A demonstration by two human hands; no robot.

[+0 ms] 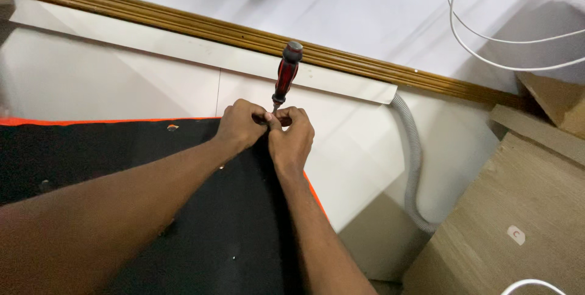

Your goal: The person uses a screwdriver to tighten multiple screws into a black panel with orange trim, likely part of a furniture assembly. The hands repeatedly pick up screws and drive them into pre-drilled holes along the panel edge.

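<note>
Seen from above, two bare forearms reach forward from the bottom of the view and meet near the centre. The left hand (241, 125) and the right hand (292, 139) are pressed together, knuckles up, both curled tightly around the lower end of a screwdriver (285, 74). Its red and black handle sticks up and slightly to the right out of the two fists, with the grey cap at the top. The shaft and tip are hidden inside the hands, so what the tip touches cannot be told.

The hands sit at the far corner of a black fabric-covered panel (207, 234), which fills the lower left of the view and has a thin orange edge (91, 121) along its top and right sides (a few small pale specks dot the cloth).

Behind the panel is a white surface (122, 81). A ridged wooden moulding (183, 24) runs diagonally across it from upper left to right, with a flat white strip (183, 45) just below it. From the right end of that strip a grey corrugated hose (414, 161) curves downward. At the right are light brown boards (506, 209), one bearing a small white sticker (516, 234). White cables (487, 27) loop across the upper right corner, well apart from the hands.
</note>
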